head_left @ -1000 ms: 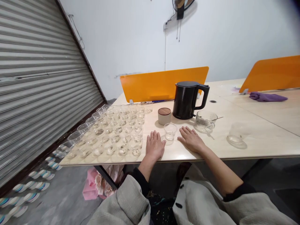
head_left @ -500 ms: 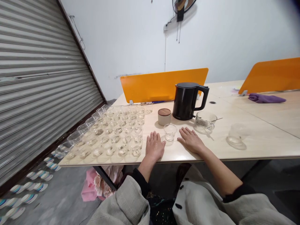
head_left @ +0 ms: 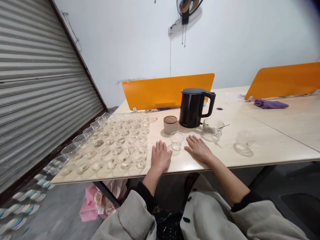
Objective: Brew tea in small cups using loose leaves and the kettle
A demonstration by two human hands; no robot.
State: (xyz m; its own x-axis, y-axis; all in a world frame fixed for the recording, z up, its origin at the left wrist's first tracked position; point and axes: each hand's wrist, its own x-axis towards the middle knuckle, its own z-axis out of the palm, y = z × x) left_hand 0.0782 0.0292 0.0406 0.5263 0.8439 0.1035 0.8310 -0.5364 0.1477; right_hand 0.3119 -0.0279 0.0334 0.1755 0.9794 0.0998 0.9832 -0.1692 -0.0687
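Both hands lie palm down on the pale wooden table. My left hand (head_left: pixel 160 158) rests flat near the front edge, fingers pointing away from me, holding nothing. My right hand (head_left: pixel 198 148) is also flat, its fingers stretched toward the back left. Between the two stands a small clear cup (head_left: pixel 176 141), touched by neither hand as far as I can see. Behind that cup is a beige canister (head_left: pixel 170 127) with a brown wooden lid. A ribbed glass cup (head_left: pixel 212 129) with a thin stick or spoon handle poking out sits beyond my right hand.
Many clear cups (head_left: pixel 117 150) with dark bits inside fill the table's left side. A black electric kettle (head_left: pixel 192 108) stands before an orange divider (head_left: pixel 167 91). Rightward are another clear container (head_left: pixel 243 141) and a folded purple cloth (head_left: pixel 271 104). Pink fabric (head_left: pixel 89 203) lies below the table.
The view has swung slightly to the right, so everything sits a little further left. Both hands and the objects hold their places on the table.
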